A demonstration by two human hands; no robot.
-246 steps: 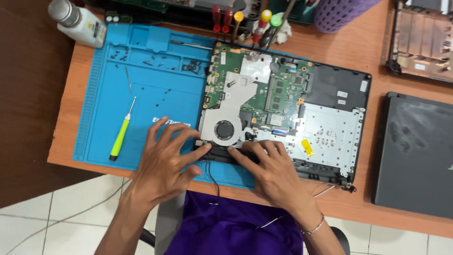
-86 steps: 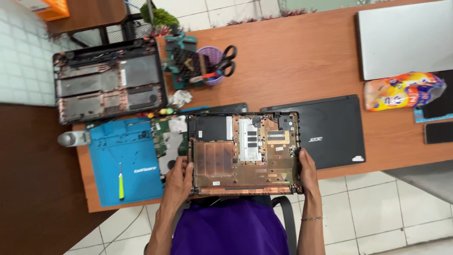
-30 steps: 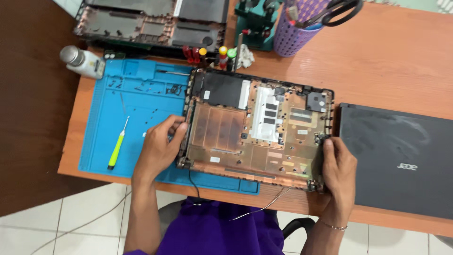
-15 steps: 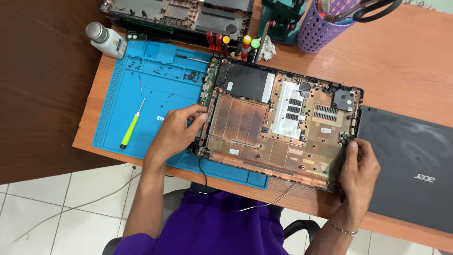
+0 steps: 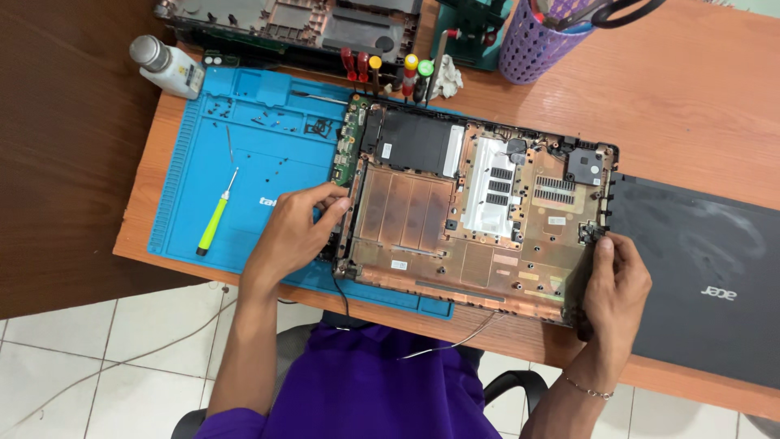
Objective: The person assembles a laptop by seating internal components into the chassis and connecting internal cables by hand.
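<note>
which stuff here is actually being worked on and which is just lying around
In hand:
- laptop base, gripped at its left edge by the left hand and at its right corner by the right hand
- blue mat under it

Lying about:
- green screwdriver
- white bottle
- purple basket
- closed black laptop

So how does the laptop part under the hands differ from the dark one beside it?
The copper-toned laptop shell lies open side up, ribs and vents showing; the closed black laptop shows a plain lid. The left hand and right hand grip the shell; the black laptop lies untouched. Both rest flat on the desk.
</note>
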